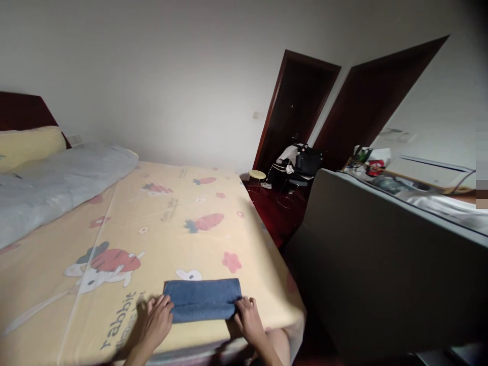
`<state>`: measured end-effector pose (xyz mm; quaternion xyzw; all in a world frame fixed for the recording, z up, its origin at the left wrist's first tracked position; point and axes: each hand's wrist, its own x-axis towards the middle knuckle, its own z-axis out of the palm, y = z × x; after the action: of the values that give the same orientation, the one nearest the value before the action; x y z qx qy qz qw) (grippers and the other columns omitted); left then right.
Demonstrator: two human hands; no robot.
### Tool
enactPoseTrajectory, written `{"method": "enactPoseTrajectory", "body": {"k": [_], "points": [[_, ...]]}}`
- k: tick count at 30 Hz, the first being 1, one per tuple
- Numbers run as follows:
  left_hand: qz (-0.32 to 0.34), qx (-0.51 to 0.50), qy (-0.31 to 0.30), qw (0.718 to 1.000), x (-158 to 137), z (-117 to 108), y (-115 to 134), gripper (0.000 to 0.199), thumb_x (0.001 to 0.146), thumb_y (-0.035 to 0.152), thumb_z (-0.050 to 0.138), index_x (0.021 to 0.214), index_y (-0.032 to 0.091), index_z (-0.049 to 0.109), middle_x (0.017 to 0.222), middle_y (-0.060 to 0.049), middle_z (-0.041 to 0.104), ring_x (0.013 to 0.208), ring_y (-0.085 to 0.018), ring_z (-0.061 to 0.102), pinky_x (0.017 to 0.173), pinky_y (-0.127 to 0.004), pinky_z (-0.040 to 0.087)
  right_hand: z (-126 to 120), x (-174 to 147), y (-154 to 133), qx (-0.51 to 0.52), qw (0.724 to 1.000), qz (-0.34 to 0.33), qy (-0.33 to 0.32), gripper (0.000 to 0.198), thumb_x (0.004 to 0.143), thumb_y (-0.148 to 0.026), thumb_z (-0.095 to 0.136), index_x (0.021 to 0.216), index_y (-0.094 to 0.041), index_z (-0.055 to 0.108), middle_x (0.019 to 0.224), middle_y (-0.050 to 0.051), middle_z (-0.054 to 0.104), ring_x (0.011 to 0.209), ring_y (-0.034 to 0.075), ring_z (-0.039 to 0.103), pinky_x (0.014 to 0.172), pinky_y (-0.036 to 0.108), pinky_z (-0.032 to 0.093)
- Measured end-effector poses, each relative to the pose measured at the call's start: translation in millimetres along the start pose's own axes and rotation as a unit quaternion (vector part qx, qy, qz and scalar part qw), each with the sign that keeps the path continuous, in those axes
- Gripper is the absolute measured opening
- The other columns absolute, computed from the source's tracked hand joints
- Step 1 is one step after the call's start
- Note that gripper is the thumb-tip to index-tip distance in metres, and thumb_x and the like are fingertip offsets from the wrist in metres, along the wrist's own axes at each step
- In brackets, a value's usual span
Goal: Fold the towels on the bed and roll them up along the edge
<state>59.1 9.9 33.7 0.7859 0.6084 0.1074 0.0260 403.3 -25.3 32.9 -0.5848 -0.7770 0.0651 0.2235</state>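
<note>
A folded blue cloth (204, 297) lies flat near the bed's front edge, a fold line running across it from side to side. It looks like a small towel, though I cannot be sure. At its left end, my left hand (159, 315) has curled fingers closed on the edge. My right hand (249, 317) pinches the opposite end the same way. Beneath both is the yellow bed sheet (152, 244), printed with rabbits, carrots and flowers.
A grey quilt (76, 173) and a yellow pillow (34, 145) lie at the bed's left. To the right stands a dark panel (373, 264) below a cluttered desk (442, 203). A stool (256, 175) and a bag-laden chair (305, 162) stand by the door (305, 96).
</note>
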Motion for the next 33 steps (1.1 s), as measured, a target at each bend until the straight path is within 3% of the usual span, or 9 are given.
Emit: {"method": "enactPoseTrajectory", "body": {"k": [4,7,10,14,17,20,25,29,33], "points": [[-0.067,0.019,-0.045,0.997,1.5,-13.1,10.0,0.044,0.083,0.008,0.036,0.109,0.020,0.070,0.115,-0.011,0.068,0.115,-0.025,0.057,0.101,-0.049,0.032,8.8,2.9,-7.2,-0.062,0.996,0.060,0.039,0.028,0.078,-0.007,0.051,0.099,-0.021,0.064,0.105,0.007,0.063,0.100,0.027,0.053,0.094,0.046,0.035],[-0.084,0.055,0.031,0.994,2.9,-7.6,29.4,0.051,0.084,0.004,0.034,0.121,0.021,0.065,0.125,-0.012,0.064,0.121,-0.026,0.054,0.102,-0.050,0.033,32.2,9.2,-21.2,-0.117,0.983,0.085,0.111,0.041,0.079,-0.002,0.044,0.111,-0.020,0.064,0.117,0.012,0.061,0.109,0.029,0.053,0.097,0.050,0.035],[0.007,0.069,0.122,0.990,1.9,20.9,60.3,0.055,0.085,0.003,0.034,0.125,0.027,0.063,0.131,-0.007,0.062,0.123,-0.024,0.052,0.102,-0.045,0.036,62.2,13.6,-49.4,-0.083,0.989,0.025,0.122,0.045,0.086,-0.003,0.039,0.119,-0.025,0.062,0.118,0.009,0.064,0.108,0.025,0.057,0.097,0.045,0.038],[0.186,0.080,0.206,0.957,-2.5,53.8,82.7,0.056,0.087,0.009,0.036,0.139,0.025,0.050,0.140,-0.002,0.057,0.130,-0.016,0.048,0.108,-0.035,0.035,80.9,10.0,-76.8,-0.026,0.998,-0.031,0.058,0.047,0.097,-0.017,0.037,0.140,-0.030,0.048,0.135,0.005,0.058,0.123,0.022,0.053,0.102,0.041,0.039],[0.204,0.088,0.179,0.958,-6.5,44.9,63.7,0.059,0.092,0.022,0.039,0.151,0.024,0.030,0.152,-0.001,0.042,0.138,-0.016,0.039,0.111,-0.034,0.032,66.2,0.4,-57.6,-0.043,0.999,-0.009,0.023,0.051,0.100,-0.031,0.038,0.151,-0.030,0.033,0.148,0.006,0.045,0.134,0.024,0.043,0.107,0.044,0.036],[0.195,0.073,0.125,0.970,-9.3,23.5,26.4,0.065,0.093,0.032,0.041,0.154,0.028,0.018,0.155,0.000,0.035,0.140,-0.017,0.036,0.113,-0.034,0.030,42.2,-12.7,-11.7,-0.076,0.996,0.050,0.013,0.058,0.099,-0.042,0.041,0.153,-0.028,0.028,0.151,0.008,0.038,0.138,0.028,0.038,0.107,0.050,0.036],[0.162,0.063,0.087,0.981,-9.3,17.5,-6.1,0.082,0.080,0.013,0.039,0.155,0.027,0.008,0.155,-0.001,0.035,0.141,-0.017,0.036,0.117,-0.042,0.022,21.1,-27.0,33.3,-0.110,0.991,0.074,-0.007,0.064,0.097,-0.034,0.041,0.155,-0.027,0.016,0.153,0.007,0.032,0.142,0.030,0.031,0.107,0.057,0.034],[0.088,0.097,0.112,0.985,-7.3,33.4,21.3,0.087,0.074,0.003,0.035,0.154,0.026,0.009,0.157,-0.007,0.029,0.144,-0.024,0.030,0.116,-0.055,0.018,25.0,-17.2,-3.0,-0.124,0.988,0.075,0.054,0.076,0.087,-0.007,0.029,0.155,-0.023,0.002,0.158,0.008,0.019,0.146,0.027,0.021,0.112,0.056,0.026],[0.096,0.114,0.150,0.977,-4.5,47.9,60.9,0.083,0.078,-0.002,0.029,0.154,0.023,0.006,0.156,-0.006,0.032,0.143,-0.020,0.032,0.116,-0.047,0.025,43.0,-3.3,-56.7,-0.065,0.996,-0.058,-0.017,0.075,0.088,-0.008,0.030,0.155,-0.025,0.002,0.158,0.004,0.021,0.145,0.022,0.024,0.114,0.047,0.029]]}}
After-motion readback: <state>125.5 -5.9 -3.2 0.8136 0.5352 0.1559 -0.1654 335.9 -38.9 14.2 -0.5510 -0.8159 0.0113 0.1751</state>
